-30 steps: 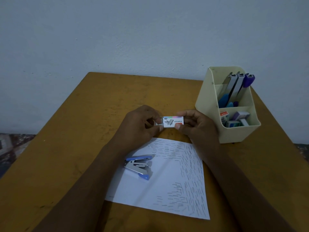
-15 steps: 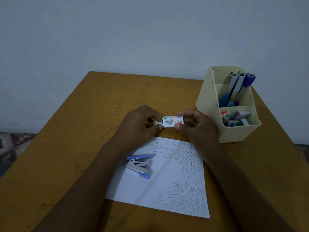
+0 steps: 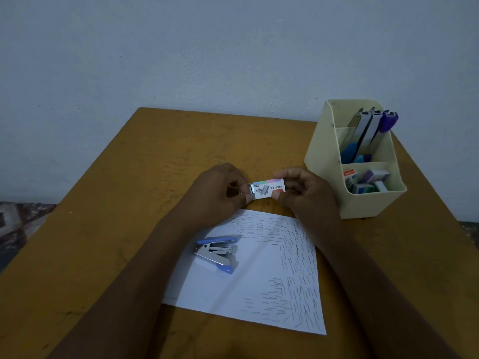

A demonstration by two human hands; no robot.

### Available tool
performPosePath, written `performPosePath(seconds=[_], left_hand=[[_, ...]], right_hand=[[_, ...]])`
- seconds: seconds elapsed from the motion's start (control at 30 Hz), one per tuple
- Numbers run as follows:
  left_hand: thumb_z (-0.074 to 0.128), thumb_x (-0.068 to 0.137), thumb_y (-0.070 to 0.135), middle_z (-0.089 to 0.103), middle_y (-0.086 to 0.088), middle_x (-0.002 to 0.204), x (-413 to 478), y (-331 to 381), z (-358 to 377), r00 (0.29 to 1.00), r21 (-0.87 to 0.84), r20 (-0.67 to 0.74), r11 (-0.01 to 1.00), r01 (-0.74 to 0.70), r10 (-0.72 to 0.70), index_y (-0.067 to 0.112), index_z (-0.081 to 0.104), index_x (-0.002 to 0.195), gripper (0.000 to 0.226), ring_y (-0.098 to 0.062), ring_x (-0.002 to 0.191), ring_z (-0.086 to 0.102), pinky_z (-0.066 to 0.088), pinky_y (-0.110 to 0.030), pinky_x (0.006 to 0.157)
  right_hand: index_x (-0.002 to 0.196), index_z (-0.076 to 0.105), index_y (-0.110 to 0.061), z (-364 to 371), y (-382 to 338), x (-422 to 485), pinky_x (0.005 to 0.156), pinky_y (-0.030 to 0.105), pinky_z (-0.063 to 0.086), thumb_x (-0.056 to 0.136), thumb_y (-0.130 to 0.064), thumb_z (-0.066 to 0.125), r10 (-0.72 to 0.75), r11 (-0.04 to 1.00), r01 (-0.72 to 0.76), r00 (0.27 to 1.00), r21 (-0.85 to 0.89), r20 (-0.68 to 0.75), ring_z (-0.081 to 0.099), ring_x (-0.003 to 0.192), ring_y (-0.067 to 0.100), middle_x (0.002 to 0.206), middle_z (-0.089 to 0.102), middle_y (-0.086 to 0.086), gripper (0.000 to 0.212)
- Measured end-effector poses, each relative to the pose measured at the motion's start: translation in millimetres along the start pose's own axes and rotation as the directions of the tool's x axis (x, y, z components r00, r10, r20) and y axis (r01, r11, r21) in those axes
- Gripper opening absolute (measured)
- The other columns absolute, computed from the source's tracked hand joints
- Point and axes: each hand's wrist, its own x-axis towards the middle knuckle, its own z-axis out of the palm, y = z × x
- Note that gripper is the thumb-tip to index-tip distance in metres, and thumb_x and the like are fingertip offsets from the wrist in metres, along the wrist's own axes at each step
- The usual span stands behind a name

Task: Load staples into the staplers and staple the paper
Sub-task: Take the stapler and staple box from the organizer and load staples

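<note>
A small white box of staples [image 3: 269,190], printed STAPLES, is held above the table between both hands. My right hand [image 3: 305,193] pinches its right end. My left hand [image 3: 220,193] grips the left end, where the inner tray with metal staples sticks out a little. Below the hands lies a white sheet of paper [image 3: 254,286] covered with many staples along its top and right side. A small blue stapler [image 3: 217,252] rests on the sheet's upper left part, its top flipped open.
A cream desk organiser [image 3: 326,161] stands at the right of the brown table [image 3: 116,229], holding several staplers upright in the back and small staple boxes in front. A pale wall runs behind the table's far edge.
My left hand has drawn the inner tray slightly out of the staple box's left end. The paper and the blue stapler have not moved.
</note>
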Motion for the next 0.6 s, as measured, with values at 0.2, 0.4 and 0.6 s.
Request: performPosePath(seconds=[0.2,0.4,0.6], left_hand=[[0.077,0.077,0.015,0.065,0.006,0.097,-0.9,-0.6,-0.4,1.0,-0.026,0.004,1.0,0.013,-0.013,0.014,0.071,0.077,0.007,-0.006,0.093,0.06,0.051,-0.023,0.073],[0.074,0.08,0.016,0.065,0.004,0.1,-0.3,-0.2,0.9,1.0,-0.002,-0.011,1.0,0.026,-0.026,0.013,0.071,0.08,0.005,-0.007,0.094,0.059,0.047,-0.011,0.069],[0.071,0.082,0.012,0.066,0.003,0.101,-0.1,-3.6,-0.4,0.999,0.003,-0.011,0.999,0.052,-0.052,0.016,0.068,0.079,0.007,-0.007,0.095,0.059,0.042,-0.005,0.065]], right_hand=[[0.101,0.064,-0.02,-0.5,-1.2,-1.3,0.078,0.014,0.053,0.081,-0.002,0.068,-0.02,1.0,0.02,1.0,-0.011,0.008,0.065,0.097,0.004,0.106,0.068,-0.002,0.027],[0.101,0.063,-0.021,0.0,-1.5,-2.0,0.079,0.017,0.054,0.082,-0.002,0.067,-0.023,1.0,0.023,1.0,0.005,0.013,0.065,0.099,0.006,0.107,0.068,-0.001,0.028],[0.103,0.063,-0.023,0.9,0.3,-0.3,0.075,0.014,0.054,0.084,-0.004,0.065,-0.023,0.999,0.023,1.0,-0.041,0.002,0.063,0.102,0.008,0.111,0.067,0.0,0.027]])
